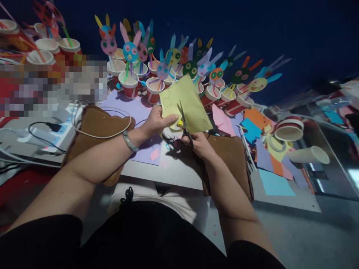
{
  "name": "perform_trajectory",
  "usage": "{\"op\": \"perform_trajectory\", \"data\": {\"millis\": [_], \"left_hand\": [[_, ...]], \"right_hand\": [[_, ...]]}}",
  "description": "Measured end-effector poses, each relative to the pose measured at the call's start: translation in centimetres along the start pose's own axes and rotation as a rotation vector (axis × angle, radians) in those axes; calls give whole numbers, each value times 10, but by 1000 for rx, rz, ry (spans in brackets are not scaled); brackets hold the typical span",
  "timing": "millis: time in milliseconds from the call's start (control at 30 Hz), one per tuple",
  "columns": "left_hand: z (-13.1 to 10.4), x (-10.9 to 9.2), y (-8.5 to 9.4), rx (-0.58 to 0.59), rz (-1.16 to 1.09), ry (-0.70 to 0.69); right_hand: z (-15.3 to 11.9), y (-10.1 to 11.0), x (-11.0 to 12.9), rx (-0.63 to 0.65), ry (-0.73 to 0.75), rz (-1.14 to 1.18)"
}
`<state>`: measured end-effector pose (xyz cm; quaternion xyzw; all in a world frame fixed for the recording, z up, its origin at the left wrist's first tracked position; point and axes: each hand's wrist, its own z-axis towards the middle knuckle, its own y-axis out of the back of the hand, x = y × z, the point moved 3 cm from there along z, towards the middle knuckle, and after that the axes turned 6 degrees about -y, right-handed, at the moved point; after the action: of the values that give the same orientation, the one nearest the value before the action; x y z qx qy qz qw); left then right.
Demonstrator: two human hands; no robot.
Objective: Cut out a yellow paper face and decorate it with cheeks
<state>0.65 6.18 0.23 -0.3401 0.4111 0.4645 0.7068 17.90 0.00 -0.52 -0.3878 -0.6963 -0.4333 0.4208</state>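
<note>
My left hand (157,121) is closed on the lower left edge of a yellow sheet of paper (193,102), its thumb lying across the front. Several small circles are drawn in pencil on the sheet's left part. In my right hand (199,145) is a pair of dark scissors (186,129), fingers in the handles and blades pointing up. The blades lie over the paper's lower middle, a short way right of my left thumb. Whether they are cutting at this instant I cannot tell. A small bright yellow piece (180,123) shows between thumb and scissors.
Behind the sheet stand several red-and-white paper cups (129,83) holding paper rabbit figures (131,51). Brown cushions (97,130) lie under both forearms. A power strip (63,129) with cables is at left. Colored paper scraps (276,183), a tape roll (276,143) and more cups (308,155) lie at right.
</note>
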Motion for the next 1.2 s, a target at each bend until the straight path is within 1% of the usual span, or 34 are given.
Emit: {"op": "perform_trajectory", "data": {"millis": [267,367,567,700,800,967,1200], "left_hand": [[0,0,2,7,4,6],[0,0,2,17,5,8],[-1,3,1,38,-14,22],[-1,4,1,42,-15,37],[0,3,1,47,-8,37],[0,0,2,49,8,26],[1,2,3,59,15,33]], "right_hand": [[-1,0,-3,-27,-34,50],[-1,0,-4,-9,-48,43],[-3,0,4,-25,-10,32],[-5,0,11,-1,29,-1],[-4,1,10,-3,29,20],[-2,1,2,10,-23,78],[-4,1,11,14,9,86]]}}
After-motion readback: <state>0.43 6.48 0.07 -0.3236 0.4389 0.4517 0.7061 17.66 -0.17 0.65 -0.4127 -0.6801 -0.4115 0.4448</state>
